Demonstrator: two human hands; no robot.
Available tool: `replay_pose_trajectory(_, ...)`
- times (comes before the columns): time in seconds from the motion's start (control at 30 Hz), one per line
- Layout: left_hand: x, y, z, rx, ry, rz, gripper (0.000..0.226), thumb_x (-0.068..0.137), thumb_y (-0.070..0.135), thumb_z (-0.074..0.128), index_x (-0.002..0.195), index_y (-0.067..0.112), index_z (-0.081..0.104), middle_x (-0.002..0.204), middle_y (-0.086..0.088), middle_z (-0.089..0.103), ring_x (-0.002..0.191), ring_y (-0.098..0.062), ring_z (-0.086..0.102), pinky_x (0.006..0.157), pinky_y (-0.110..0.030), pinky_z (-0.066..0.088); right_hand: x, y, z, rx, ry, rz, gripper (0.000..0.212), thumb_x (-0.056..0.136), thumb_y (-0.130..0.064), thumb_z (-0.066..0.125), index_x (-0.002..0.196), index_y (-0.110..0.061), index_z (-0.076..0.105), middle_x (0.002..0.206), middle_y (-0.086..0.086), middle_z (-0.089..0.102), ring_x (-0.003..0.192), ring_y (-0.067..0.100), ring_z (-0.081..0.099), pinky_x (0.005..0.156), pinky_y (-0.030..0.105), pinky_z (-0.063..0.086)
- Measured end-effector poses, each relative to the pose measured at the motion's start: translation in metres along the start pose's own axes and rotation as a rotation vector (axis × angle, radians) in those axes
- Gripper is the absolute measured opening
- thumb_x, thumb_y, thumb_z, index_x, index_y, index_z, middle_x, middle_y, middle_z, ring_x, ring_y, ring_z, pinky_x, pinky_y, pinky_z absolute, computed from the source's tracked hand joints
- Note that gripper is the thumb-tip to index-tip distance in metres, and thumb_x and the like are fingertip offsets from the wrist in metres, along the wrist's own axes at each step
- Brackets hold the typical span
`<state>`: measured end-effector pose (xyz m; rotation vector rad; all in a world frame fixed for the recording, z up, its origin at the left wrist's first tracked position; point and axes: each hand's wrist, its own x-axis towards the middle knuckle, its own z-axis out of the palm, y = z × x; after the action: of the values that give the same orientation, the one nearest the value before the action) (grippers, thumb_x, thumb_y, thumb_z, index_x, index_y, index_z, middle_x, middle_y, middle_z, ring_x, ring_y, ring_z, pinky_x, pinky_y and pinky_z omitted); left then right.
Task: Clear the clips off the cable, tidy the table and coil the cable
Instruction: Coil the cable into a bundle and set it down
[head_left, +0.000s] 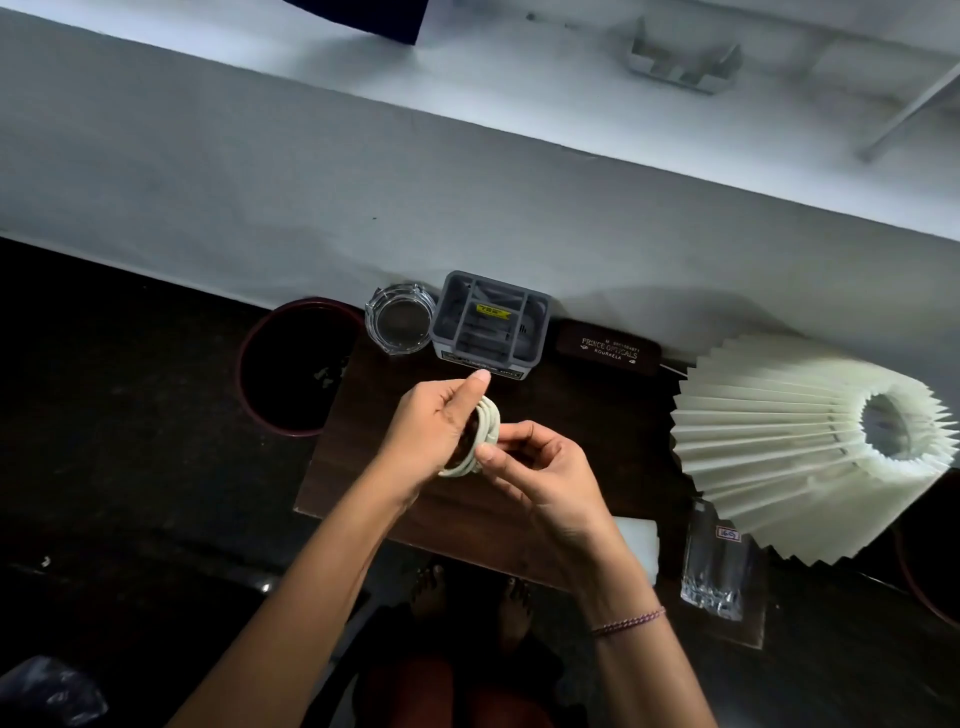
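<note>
A white cable (487, 431) is wound into a small coil, held upright above the dark wooden table (374, 415). My left hand (436, 431) grips the coil from the left, thumb on its top. My right hand (540, 467) pinches the coil's lower right side with thumb and fingers. No clips are visible on the cable. Part of the coil is hidden inside my left palm.
A grey compartment organiser (491, 322) stands at the table's back edge, with a glass ashtray (399, 319) to its left and a dark spectacle case (608, 348) to its right. A pleated white lampshade (810, 441) lies at right, a clear glass (719, 561) near it. A dark round bin (270, 364) stands at left.
</note>
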<state>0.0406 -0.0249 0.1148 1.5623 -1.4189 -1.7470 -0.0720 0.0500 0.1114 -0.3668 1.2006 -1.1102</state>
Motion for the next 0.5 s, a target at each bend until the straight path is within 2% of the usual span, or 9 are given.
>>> replay_pose_trajectory(0.07, -0.001, -0.005, 0.002, 0.104, 0.124, 0.116, 0.056, 0.093, 0.037, 0.047, 0.039, 0.024, 0.042, 0.033, 0.01, 0.035, 0.037, -0.003, 0.03, 0.045, -0.022, 0.023, -0.003, 0.001, 0.004, -0.151, 0.109, -0.092, 0.015, 0.065, -0.015, 0.08, 0.077, -0.019, 0.072, 0.074, -0.002, 0.073, 0.074, 0.009, 0.067, 0.068, 0.018, 0.055)
replay_pose_trajectory(0.13, -0.004, -0.007, 0.007, 0.181, 0.18, 0.2, 0.054, 0.093, 0.038, 0.046, 0.04, 0.025, 0.045, 0.035, 0.01, 0.04, 0.038, -0.002, 0.035, 0.042, -0.016, 0.023, -0.005, 0.002, 0.005, -0.2, 0.201, -0.144, 0.014, 0.07, -0.009, 0.077, 0.076, -0.02, 0.071, 0.072, -0.005, 0.073, 0.071, 0.003, 0.067, 0.065, 0.014, 0.052)
replay_pose_trajectory(0.23, -0.011, -0.009, 0.018, 0.278, 0.264, 0.289, 0.051, 0.092, 0.039, 0.046, 0.043, 0.026, 0.041, 0.037, 0.007, 0.042, 0.043, -0.001, 0.044, 0.042, -0.012, 0.029, -0.009, 0.009, 0.011, -0.358, 0.398, -0.183, 0.015, 0.072, -0.012, 0.077, 0.076, -0.023, 0.067, 0.078, -0.007, 0.071, 0.073, 0.002, 0.065, 0.069, 0.012, 0.048)
replay_pose_trajectory(0.33, -0.016, -0.01, 0.03, 0.291, 0.33, 0.355, 0.045, 0.093, 0.037, 0.044, 0.053, 0.018, 0.05, 0.044, 0.009, 0.047, 0.049, 0.001, 0.051, 0.044, -0.008, 0.033, -0.011, 0.015, 0.024, -0.601, 0.591, -0.302, 0.016, 0.078, -0.013, 0.071, 0.083, -0.022, 0.058, 0.087, -0.009, 0.061, 0.08, -0.002, 0.058, 0.069, 0.001, 0.04)
replay_pose_trajectory(0.4, -0.019, -0.01, 0.037, 0.268, 0.364, 0.374, 0.044, 0.093, 0.036, 0.044, 0.058, 0.011, 0.053, 0.047, 0.01, 0.048, 0.053, 0.002, 0.053, 0.044, -0.007, 0.034, -0.013, 0.018, 0.03, -0.64, 0.622, -0.37, 0.018, 0.082, -0.01, 0.065, 0.086, -0.022, 0.051, 0.088, -0.011, 0.054, 0.079, -0.005, 0.055, 0.066, 0.0, 0.039)
replay_pose_trajectory(0.5, -0.02, -0.012, 0.039, 0.272, 0.358, 0.399, 0.047, 0.092, 0.04, 0.042, 0.059, 0.007, 0.052, 0.048, 0.01, 0.047, 0.055, -0.004, 0.052, 0.043, -0.009, 0.034, -0.012, 0.023, 0.03, -0.675, 0.606, -0.379, 0.018, 0.086, -0.012, 0.06, 0.087, -0.023, 0.045, 0.086, -0.014, 0.049, 0.076, -0.005, 0.05, 0.062, 0.004, 0.039)
